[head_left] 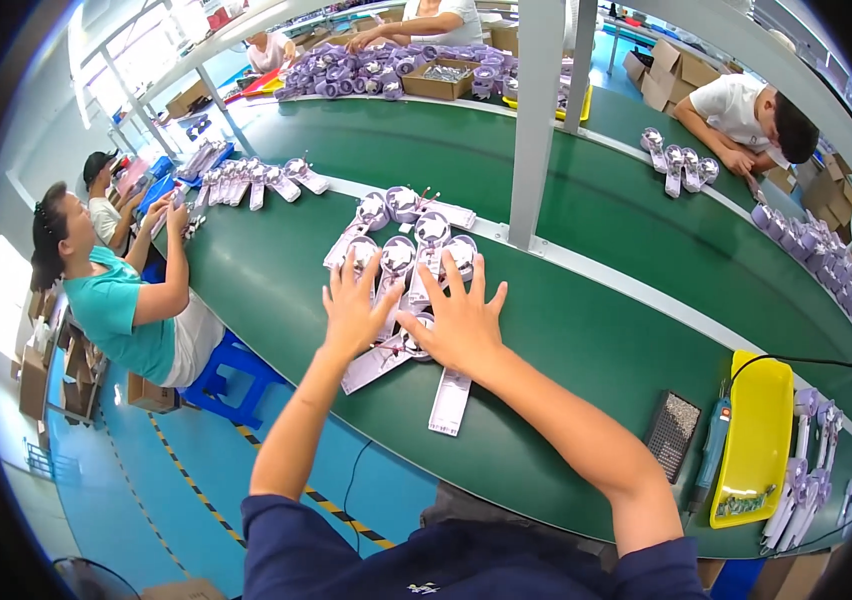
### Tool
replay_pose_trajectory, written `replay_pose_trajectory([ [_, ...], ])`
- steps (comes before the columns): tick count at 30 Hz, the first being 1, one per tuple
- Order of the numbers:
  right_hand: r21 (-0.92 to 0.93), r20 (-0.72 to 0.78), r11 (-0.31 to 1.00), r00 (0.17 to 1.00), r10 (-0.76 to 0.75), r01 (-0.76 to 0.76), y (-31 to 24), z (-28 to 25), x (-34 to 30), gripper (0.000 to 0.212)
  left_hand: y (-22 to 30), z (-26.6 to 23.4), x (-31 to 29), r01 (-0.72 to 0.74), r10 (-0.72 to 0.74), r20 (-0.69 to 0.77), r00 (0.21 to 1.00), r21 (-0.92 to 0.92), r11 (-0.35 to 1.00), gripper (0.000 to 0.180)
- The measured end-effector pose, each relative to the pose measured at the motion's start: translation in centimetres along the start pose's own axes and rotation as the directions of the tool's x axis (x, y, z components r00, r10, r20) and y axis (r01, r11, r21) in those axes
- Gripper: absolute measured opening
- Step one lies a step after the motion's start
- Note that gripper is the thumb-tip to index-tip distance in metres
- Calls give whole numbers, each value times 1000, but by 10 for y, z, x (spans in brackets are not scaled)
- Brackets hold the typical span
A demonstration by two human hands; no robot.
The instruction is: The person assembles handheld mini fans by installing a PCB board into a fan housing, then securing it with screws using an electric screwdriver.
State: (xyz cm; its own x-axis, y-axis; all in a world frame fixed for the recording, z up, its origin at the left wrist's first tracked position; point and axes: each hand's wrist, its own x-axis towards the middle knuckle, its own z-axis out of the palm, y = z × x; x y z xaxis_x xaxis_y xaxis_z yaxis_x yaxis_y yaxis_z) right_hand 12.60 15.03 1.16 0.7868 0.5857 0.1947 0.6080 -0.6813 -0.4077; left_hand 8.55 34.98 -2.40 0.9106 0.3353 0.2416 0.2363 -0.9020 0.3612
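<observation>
Several pale lavender housings with round heads and flat handles, like handheld fan bodies, lie in a cluster on the green table (586, 390) in front of me. My left hand (351, 312) rests over the left part of the cluster, fingers spread, beside a round housing head (398, 257). Over the right part is my right hand (464, 325), its fingers also spread wide. Neither hand grips anything. One handle (449, 403) sticks out below my right hand, and another handle (374, 369) slants out between my wrists. Thin red wires show on some pieces; my hands hide others.
At right are a black box of small screws (673, 432), a teal electric screwdriver (715, 440), a yellow tray (761, 420) and more housings (801, 490). A white post (536, 130) rises beyond the cluster. Co-workers sit at left (116, 310) and far right (746, 125).
</observation>
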Motion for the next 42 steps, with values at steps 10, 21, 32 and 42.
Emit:
replay_pose_trajectory([
  [10,-90,202,995,979,-14,32,15,-8,-23,72,31,16,-33,-226,220,-90,971,-68,972,68],
  [21,-108,230,991,972,-49,76,35,-51,-84,74,93,-5,-83,-91,111,176,978,-119,989,76],
  [32,574,-96,766,905,415,-291,77,-117,-127,38,73,-55,-96,-291,284,-92,955,-499,816,44],
  [42,777,-20,469,728,686,-420,69,-106,-275,29,172,-34,-109,-606,663,235,711,-273,747,43],
])
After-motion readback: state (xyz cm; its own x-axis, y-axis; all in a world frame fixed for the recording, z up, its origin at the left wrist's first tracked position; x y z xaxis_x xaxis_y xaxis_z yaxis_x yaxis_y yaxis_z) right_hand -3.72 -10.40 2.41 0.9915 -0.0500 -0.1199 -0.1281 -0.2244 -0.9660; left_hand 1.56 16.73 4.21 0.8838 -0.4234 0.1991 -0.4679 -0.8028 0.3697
